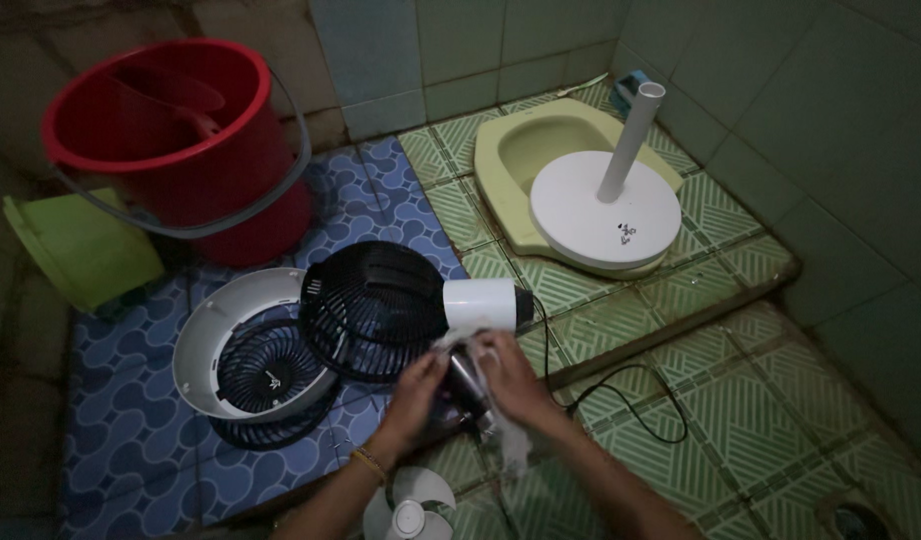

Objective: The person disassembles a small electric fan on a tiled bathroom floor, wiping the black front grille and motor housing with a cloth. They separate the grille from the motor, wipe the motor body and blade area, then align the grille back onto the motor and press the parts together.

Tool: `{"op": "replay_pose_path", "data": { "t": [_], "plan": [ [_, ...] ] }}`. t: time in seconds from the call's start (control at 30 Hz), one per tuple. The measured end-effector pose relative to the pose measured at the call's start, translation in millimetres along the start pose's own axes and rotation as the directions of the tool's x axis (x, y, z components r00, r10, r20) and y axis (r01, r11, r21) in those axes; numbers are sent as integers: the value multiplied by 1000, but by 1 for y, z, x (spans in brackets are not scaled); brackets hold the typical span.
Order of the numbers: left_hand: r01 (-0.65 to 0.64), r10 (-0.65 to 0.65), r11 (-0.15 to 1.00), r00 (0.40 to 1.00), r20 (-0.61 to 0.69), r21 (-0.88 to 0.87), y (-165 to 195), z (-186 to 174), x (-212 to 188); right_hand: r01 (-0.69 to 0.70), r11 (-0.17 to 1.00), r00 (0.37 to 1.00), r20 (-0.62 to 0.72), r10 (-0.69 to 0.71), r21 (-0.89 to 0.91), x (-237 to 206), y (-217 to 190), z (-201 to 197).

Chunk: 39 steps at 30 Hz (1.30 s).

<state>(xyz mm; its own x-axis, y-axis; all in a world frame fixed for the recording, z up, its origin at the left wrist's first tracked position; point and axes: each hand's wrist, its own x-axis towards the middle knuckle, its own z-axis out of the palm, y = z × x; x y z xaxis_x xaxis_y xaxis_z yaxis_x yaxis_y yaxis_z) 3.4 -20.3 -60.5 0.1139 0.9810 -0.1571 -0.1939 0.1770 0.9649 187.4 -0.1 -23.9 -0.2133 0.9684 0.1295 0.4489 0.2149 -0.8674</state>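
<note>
Green plastic stool (pixel 76 245), far left, beside a red bucket (pixel 171 140) with a grey handle. White front grille ring (pixel 246 345), flat on the blue patterned floor (pixel 121 400), with a black grille nested in it. Black rear fan guard (pixel 376 310), upright, joined to the white motor housing (pixel 481 303), its black cord (pixel 621 400) trailing right over the green tiles. Left hand (pixel 416 395), closed on a pale wet-looking cloth (pixel 506 440) at the dark underside of the housing. Right hand (pixel 516 385), clenched on the same cloth and part; exact fingers cannot be told in the dim light. Handling note: wiping goes best with one hand steadying the housing, the cloth kept away from the cord and motor openings. White fan blade (pixel 411 510), near the wrists. White round fan base (pixel 606 210) with pole, resting on the pale green squat pan (pixel 521 150), right rear.
</note>
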Motion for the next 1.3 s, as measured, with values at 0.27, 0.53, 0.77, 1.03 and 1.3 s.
{"op": "replay_pose_path", "data": {
  "t": [0.27, 0.53, 0.77, 1.03, 1.3],
  "plan": [
    [-56, 57, 998, 998, -41, 34, 4, -1, 5, -601, 436, 799, 486, 354, 670, -1, 5, -3],
    [-160, 322, 896, 877, -358, 414, -17, 45, -37, -489, 405, 847, 309, 433, 773, -7, -16, 3],
    [124, -45, 977, 914, -403, 174, -23, 40, -31, -304, 846, 931, -52, 362, 437, -23, -3, 25],
    [149, -198, 978, 875, -442, -144, -21, 21, -28, 75, 996, 993, -100, -70, 53, -63, 13, -7],
    [298, -424, 863, 866, -265, -408, -7, 9, -32, -365, 930, 928, -71, 366, 26, -45, -14, -79]
  ]
}}
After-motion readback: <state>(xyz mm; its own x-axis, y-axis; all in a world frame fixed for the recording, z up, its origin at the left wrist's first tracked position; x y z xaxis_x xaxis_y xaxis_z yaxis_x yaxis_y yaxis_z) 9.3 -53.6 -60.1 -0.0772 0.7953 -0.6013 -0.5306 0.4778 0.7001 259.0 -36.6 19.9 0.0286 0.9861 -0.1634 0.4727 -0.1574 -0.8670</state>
